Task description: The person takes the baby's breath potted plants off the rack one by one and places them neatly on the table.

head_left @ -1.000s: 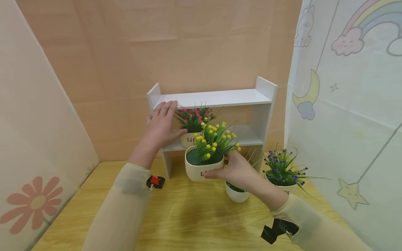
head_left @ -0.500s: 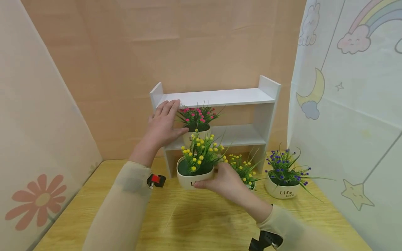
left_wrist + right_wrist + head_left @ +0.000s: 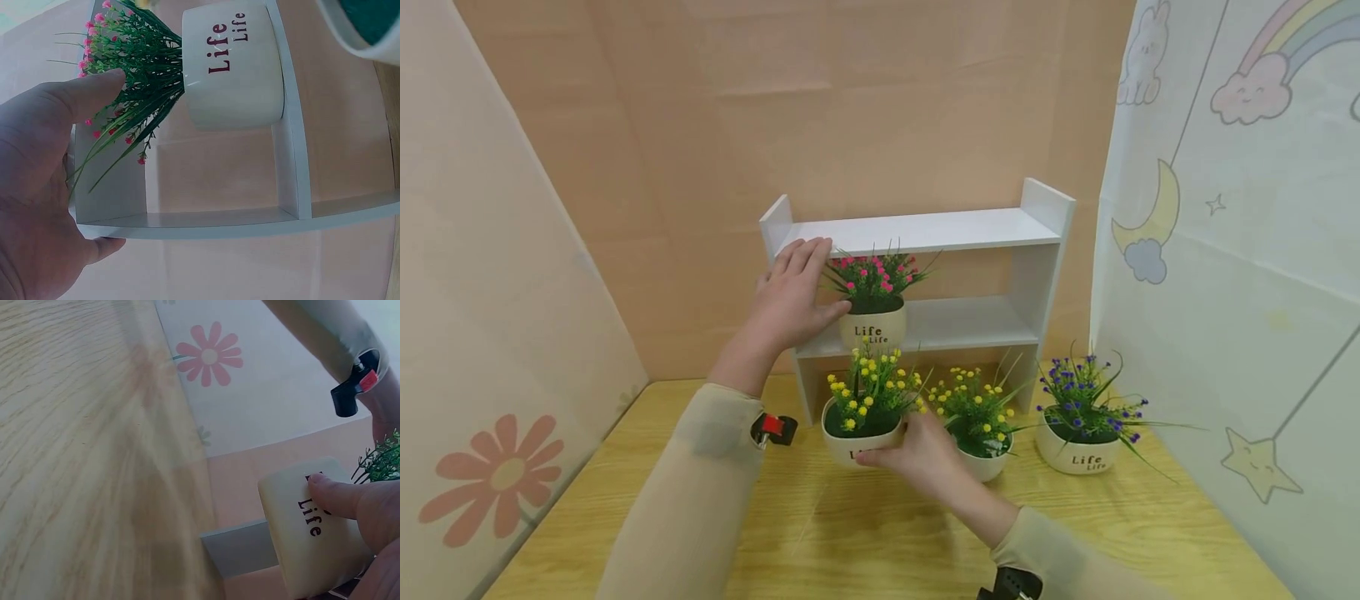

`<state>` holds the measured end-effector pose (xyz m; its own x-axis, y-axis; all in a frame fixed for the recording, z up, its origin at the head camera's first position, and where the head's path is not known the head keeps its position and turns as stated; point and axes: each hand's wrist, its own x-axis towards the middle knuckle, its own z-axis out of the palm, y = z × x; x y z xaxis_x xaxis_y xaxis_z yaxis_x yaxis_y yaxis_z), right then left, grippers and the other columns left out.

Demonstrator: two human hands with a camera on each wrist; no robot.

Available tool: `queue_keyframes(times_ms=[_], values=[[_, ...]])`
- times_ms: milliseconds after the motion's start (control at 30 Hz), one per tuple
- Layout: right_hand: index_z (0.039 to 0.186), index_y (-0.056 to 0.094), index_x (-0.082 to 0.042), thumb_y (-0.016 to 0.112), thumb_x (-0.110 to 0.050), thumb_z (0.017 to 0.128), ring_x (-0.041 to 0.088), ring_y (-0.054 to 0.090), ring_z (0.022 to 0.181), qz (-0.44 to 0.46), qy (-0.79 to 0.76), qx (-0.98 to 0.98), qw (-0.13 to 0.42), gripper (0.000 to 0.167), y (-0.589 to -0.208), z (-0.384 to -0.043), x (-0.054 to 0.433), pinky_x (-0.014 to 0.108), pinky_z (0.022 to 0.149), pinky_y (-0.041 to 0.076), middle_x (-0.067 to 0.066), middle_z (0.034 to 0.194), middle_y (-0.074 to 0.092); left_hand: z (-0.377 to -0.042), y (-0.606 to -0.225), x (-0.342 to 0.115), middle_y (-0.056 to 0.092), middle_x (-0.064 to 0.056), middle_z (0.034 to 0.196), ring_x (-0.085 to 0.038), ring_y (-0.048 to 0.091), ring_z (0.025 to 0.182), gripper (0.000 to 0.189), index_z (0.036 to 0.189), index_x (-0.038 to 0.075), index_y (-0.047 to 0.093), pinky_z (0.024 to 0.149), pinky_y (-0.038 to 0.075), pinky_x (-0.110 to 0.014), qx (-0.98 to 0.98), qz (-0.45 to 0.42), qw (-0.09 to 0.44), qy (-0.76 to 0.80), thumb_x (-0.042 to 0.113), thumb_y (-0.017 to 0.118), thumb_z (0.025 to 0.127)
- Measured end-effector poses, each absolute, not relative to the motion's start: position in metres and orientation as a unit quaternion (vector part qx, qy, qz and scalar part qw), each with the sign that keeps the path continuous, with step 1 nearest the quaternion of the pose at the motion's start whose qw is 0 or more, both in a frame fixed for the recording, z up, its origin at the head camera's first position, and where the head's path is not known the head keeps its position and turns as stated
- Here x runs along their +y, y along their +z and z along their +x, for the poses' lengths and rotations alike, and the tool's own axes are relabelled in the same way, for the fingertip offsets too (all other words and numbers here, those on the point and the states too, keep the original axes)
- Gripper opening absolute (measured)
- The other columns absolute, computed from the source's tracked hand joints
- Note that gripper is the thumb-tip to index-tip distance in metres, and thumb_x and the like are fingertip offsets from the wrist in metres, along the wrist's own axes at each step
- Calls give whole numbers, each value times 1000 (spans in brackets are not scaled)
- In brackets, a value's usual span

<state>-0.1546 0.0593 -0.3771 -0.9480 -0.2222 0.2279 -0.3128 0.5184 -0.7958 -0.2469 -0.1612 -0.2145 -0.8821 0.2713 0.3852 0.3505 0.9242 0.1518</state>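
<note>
My right hand grips a cream flowerpot with yellow flowers, thumb across its front lettering. In the right wrist view, a gap shows between this flowerpot and the wooden table. My left hand rests at the upper left corner of a white two-tier shelf, thumb stretched out. In the left wrist view, one finger of the left hand lies outside the side panel. Near its thumb, a pot of pink flowers stands on the middle shelf board.
A second pot of yellow flowers stands on the table just right of my right hand. Farther right is a pot of purple flowers. A printed white cloth hangs along the right side, and a peach backdrop stands behind the shelf.
My right hand has lowered the yellow flowerpot and moved it left, from in front of the middle board down near the table. The pink pot's lettering is now uncovered. My left hand stays at the shelf corner.
</note>
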Motion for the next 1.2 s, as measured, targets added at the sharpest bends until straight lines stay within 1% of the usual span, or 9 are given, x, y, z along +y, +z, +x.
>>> queue_keyframes(times_ms=[100, 167, 233, 333, 433, 700, 800, 1033, 1200], values=[[133, 73, -9, 103, -40, 76, 29, 70, 121, 158, 470, -867, 52, 71, -386, -157, 57, 56, 103, 57, 8, 129, 76, -248, -216, -162, 19, -7, 183, -33, 7, 169, 103, 179, 19, 15, 126, 17, -77, -964, -163, 181, -110, 50, 77, 103], [139, 69, -9, 104, -38, 76, 32, 68, 127, 160, 474, -864, 65, 77, -390, -158, 55, 57, 106, 55, 10, 137, 72, -248, -216, -163, 19, -7, 182, -33, 7, 169, 103, 179, 19, 15, 126, 16, -77, -963, -165, 181, -112, 49, 77, 103], [143, 65, -8, 104, -36, 75, 33, 66, 130, 159, 475, -862, 77, 83, -395, -158, 54, 58, 108, 54, 12, 142, 68, -247, -216, -163, 19, -7, 182, -32, 7, 169, 103, 179, 19, 15, 127, 16, -76, -963, -165, 181, -114, 49, 78, 103], [147, 60, -5, 105, -33, 74, 35, 66, 130, 159, 479, -859, 91, 90, -402, -160, 52, 58, 107, 55, 15, 146, 64, -246, -215, -162, 19, -7, 182, -32, 7, 169, 103, 178, 19, 16, 126, 16, -77, -962, -166, 181, -117, 48, 79, 103], [150, 57, -5, 105, -32, 74, 37, 66, 131, 155, 479, -859, 91, 94, -409, -162, 52, 57, 108, 55, 18, 148, 61, -246, -214, -162, 19, -7, 182, -32, 6, 169, 103, 178, 19, 15, 126, 16, -77, -963, -166, 179, -118, 48, 79, 102], [149, 62, -2, 103, -39, 75, 38, 67, 130, 127, 461, -875, 73, 92, -423, -165, 53, 57, 109, 54, 20, 151, 62, -246, -214, -161, 19, -6, 182, -31, 6, 169, 103, 179, 19, 15, 126, 16, -77, -964, -163, 179, -114, 49, 78, 103], [147, 63, -1, 103, -38, 75, 39, 66, 132, 124, 463, -875, 70, 91, -425, -166, 54, 58, 111, 53, 21, 150, 62, -246, -214, -161, 19, -7, 182, -31, 6, 169, 104, 178, 19, 15, 126, 17, -77, -963, -163, 181, -113, 49, 79, 102], [148, 63, -3, 104, -38, 75, 38, 62, 138, 126, 464, -874, 69, 91, -433, -171, 56, 58, 116, 48, 20, 153, 60, -249, -215, -162, 19, -6, 182, -31, 6, 169, 103, 179, 19, 15, 126, 17, -76, -964, -161, 180, -110, 50, 78, 103], [148, 63, -2, 104, -37, 75, 39, 63, 136, 124, 467, -873, 64, 91, -439, -174, 59, 58, 115, 49, 22, 150, 63, -251, -217, -162, 19, -7, 182, -32, 6, 169, 103, 178, 19, 15, 126, 18, -77, -964, -160, 181, -110, 50, 77, 103]])
